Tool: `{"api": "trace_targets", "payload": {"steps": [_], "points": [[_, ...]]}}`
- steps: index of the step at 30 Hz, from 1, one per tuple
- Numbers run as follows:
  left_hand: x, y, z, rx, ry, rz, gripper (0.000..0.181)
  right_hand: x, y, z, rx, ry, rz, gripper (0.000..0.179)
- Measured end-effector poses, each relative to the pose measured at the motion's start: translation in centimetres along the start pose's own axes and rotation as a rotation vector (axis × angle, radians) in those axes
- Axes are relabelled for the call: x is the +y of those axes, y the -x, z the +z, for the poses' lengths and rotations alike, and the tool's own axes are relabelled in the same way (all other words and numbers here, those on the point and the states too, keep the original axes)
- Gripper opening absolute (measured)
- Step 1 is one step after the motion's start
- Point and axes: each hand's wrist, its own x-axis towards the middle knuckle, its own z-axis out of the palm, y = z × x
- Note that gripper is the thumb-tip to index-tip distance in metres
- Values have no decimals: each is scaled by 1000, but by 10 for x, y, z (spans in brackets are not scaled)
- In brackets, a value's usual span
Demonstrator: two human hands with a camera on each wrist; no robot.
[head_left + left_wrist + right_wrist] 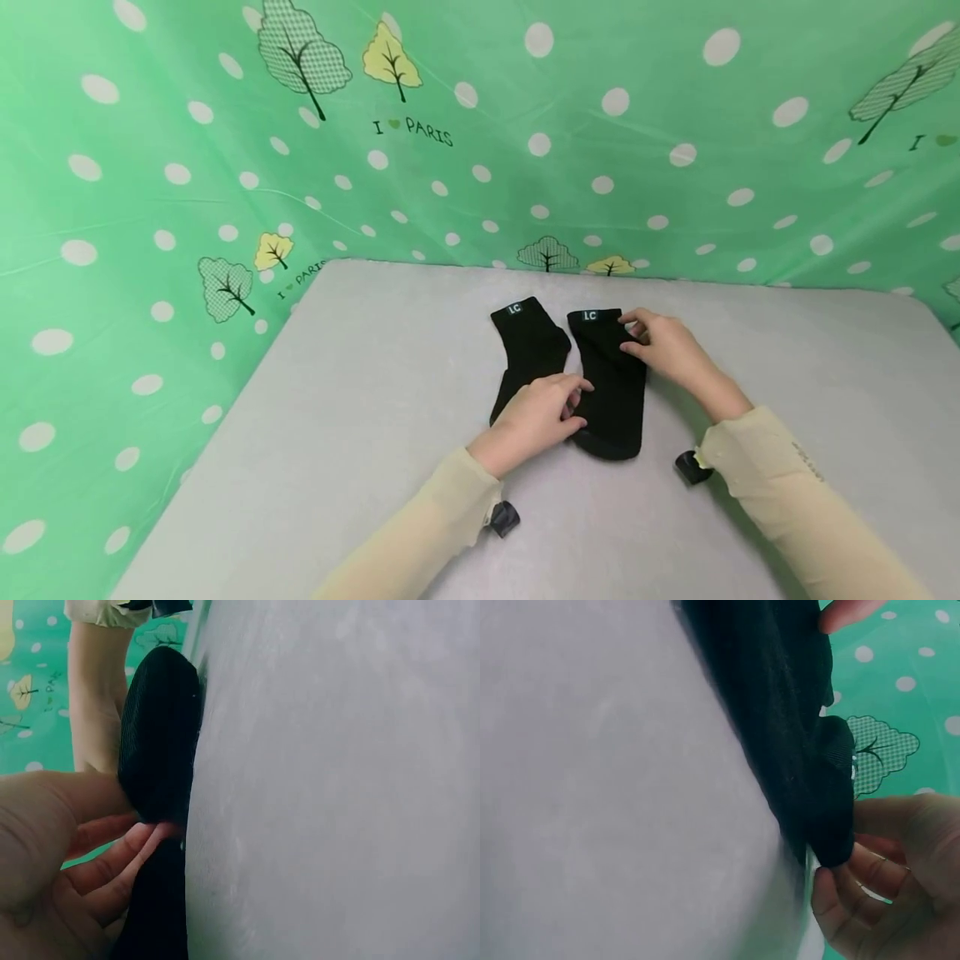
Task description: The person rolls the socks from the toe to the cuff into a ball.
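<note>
Looks like LC, in pale letters, near the top of the right sock [611,392] and also near the top of the left sock [532,337]. Reads "I", a heart, then "PARIS" on the green cloth [645,67] behind the right sock. Tiny words on the right sleeve [798,517], nearer to the person than the right sock, but too blurry to read.

Black, soft and knitted, with fine lines on the cloth close up. Straight across the top of the right sock, round at the toe. Bent at the heel on the left sock, with the bump very near the right sock. On the green cloth, white dots and trees, some checked, some yellow.

Pinching the top right corner of the right sock with the right hand [666,343]. Gripping the left edge of the right sock, near the toe, with the left hand [534,410], narrow and bent, over part of the left sock. Under the right sock, a smooth grey surface [337,417], spreading wide on both sides, with its far edge behind the right sock.
</note>
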Motion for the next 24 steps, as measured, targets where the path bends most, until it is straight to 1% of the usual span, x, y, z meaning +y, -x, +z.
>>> {"api": "trace_targets", "payload": {"steps": [9,14,20,24], "points": [[-3,6,2,35,52,8,32,-2,5,3,121,-61,-41,29],[-5,14,-4,52,123,2,30,-7,6,3,195,-80,-82,27],[-9,26,-12,70,217,11,30,-18,7,6,271,-96,-120,27],[-11,32,-18,76,260,-6,29,-28,6,5,334,-105,-166,27]]}}
